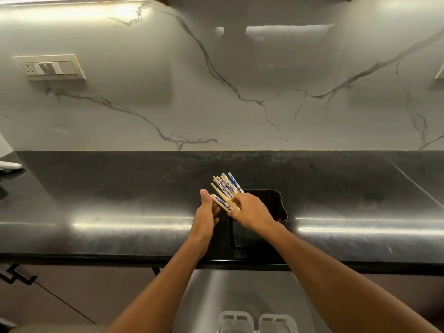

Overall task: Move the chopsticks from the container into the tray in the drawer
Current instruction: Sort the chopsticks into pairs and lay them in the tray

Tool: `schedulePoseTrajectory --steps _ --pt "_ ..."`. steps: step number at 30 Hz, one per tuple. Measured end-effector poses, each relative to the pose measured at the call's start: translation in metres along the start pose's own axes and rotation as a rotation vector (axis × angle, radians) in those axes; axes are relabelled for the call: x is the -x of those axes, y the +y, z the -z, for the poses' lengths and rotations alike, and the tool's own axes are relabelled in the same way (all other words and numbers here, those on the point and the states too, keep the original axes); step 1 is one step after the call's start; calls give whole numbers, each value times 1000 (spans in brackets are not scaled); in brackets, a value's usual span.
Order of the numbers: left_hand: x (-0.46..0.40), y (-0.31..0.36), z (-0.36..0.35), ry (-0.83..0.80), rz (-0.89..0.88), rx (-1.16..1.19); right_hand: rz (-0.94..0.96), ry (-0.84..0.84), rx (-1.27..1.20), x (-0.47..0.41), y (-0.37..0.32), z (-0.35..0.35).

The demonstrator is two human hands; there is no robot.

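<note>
A bundle of chopsticks (224,189), some with blue and white pattern and some of plain wood, stood out in a fan from the left rear corner of a black container (276,203), leaning to the left and away from the person. The container stood on the dark countertop (120,188), near its front edge. The right hand (252,210) was over the container's mouth and its fingers were closed around the lower part of the bundle. The left hand (206,212) was just beside the container on its left, with the palm turned to the right and the fingers loose; the lowest chopsticks touched its fingers, but it was not clenched on them. Below the countertop edge, an open drawer (216,292) with a grey bottom was seen, and at its front lay a clear plastic tray (258,322), well apart from the chopsticks.
</note>
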State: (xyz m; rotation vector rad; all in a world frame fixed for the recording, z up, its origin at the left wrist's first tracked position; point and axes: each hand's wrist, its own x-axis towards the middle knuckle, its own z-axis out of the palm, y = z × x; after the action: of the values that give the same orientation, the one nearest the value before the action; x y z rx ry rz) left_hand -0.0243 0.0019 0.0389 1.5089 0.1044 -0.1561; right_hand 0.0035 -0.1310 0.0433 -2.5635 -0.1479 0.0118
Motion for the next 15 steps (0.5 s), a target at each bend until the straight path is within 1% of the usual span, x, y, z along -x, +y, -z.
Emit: schedulePoseTrajectory --steps 3,8,13,15 --pt "-2 2 -1 -13 -15 -19 15 31 21 -4 -3 -4" --pt "-3 3 -7 -23 -49 -31 54 5 109 -8 -4 -7" --pt "-2 4 -8 14 -79 -17 54 43 236 -10 -2 -8" --pt "-3 3 -5 64 -69 -13 39 33 263 -11 -2 -7"
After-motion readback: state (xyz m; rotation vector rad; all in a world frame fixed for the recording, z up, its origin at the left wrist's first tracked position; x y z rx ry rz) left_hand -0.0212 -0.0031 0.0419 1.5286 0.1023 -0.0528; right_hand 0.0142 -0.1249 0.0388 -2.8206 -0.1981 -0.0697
